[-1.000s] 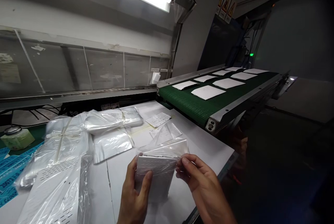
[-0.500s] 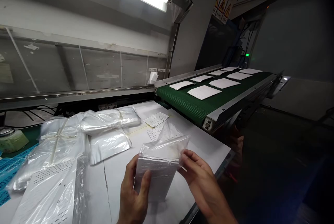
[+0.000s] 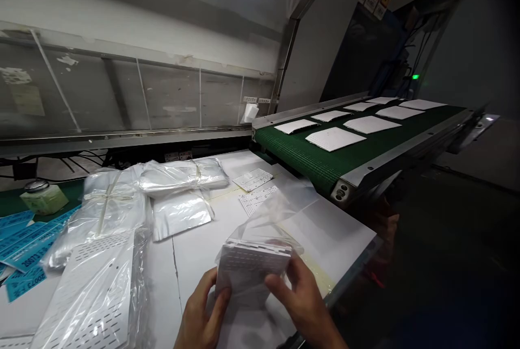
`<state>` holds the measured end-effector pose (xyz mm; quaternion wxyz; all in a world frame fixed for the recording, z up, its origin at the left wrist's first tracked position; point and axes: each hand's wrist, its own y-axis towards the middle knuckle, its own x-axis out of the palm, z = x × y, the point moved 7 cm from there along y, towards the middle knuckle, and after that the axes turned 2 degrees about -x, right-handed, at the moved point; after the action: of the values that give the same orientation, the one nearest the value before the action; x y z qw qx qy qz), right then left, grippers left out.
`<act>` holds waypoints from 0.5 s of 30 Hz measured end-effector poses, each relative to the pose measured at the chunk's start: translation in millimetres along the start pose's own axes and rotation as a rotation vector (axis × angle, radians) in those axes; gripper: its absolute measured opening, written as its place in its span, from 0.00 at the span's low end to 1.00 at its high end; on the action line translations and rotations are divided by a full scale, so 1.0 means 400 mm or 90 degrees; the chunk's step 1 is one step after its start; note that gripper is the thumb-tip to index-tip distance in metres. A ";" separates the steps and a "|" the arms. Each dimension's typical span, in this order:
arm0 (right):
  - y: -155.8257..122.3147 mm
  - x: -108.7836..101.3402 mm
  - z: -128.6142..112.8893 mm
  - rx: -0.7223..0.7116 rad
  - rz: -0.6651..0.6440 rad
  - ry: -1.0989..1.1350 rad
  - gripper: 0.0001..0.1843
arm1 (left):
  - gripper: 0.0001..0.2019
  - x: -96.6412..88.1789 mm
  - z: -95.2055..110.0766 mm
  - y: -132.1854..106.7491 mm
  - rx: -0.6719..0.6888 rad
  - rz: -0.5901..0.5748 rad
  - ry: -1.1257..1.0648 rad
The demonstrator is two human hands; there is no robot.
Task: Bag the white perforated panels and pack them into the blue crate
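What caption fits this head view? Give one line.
Left hand and right hand hold a perforated white panel in a clear plastic bag near a green conveyor belt.

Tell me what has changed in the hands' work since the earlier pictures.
The right hand has moved from the bag's edge onto the front of the perforated white panel. The clear plastic bag now flares up and away toward the green conveyor belt. The left hand keeps its hold on the panel. The silver bags stayed as they were.
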<state>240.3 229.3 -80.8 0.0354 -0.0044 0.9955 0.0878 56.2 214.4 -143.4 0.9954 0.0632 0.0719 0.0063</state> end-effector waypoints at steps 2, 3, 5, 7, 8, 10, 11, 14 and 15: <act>0.000 0.019 0.045 0.077 -0.045 -0.082 0.24 | 0.21 -0.017 0.035 0.006 0.002 0.009 -0.005; -0.004 0.030 0.075 0.114 -0.075 -0.107 0.22 | 0.24 -0.025 0.061 0.015 0.003 0.019 -0.020; -0.016 0.046 0.131 0.144 -0.123 -0.149 0.20 | 0.31 -0.026 0.118 0.040 0.003 0.010 -0.070; -0.023 0.047 0.161 0.100 -0.131 -0.230 0.22 | 0.32 -0.009 0.154 0.064 0.001 -0.029 -0.113; -0.024 0.045 0.166 0.062 -0.127 -0.280 0.24 | 0.29 0.000 0.156 0.072 -0.006 -0.042 -0.121; -0.026 0.040 0.167 -0.012 -0.122 -0.376 0.26 | 0.22 0.018 0.121 0.072 -0.042 -0.059 -0.116; -0.028 0.039 0.166 -0.041 -0.124 -0.408 0.26 | 0.19 0.025 0.091 0.065 -0.066 -0.067 -0.110; -0.034 0.033 0.166 -0.089 -0.112 -0.449 0.24 | 0.17 0.035 0.009 0.033 -0.133 -0.083 -0.110; -0.039 0.030 0.171 -0.076 -0.104 -0.447 0.24 | 0.18 0.032 -0.003 0.026 -0.152 -0.078 -0.119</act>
<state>233.3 226.0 -151.6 0.3816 -0.0559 0.9121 0.1388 68.7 225.2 -145.2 0.9967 -0.0600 -0.0186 -0.0514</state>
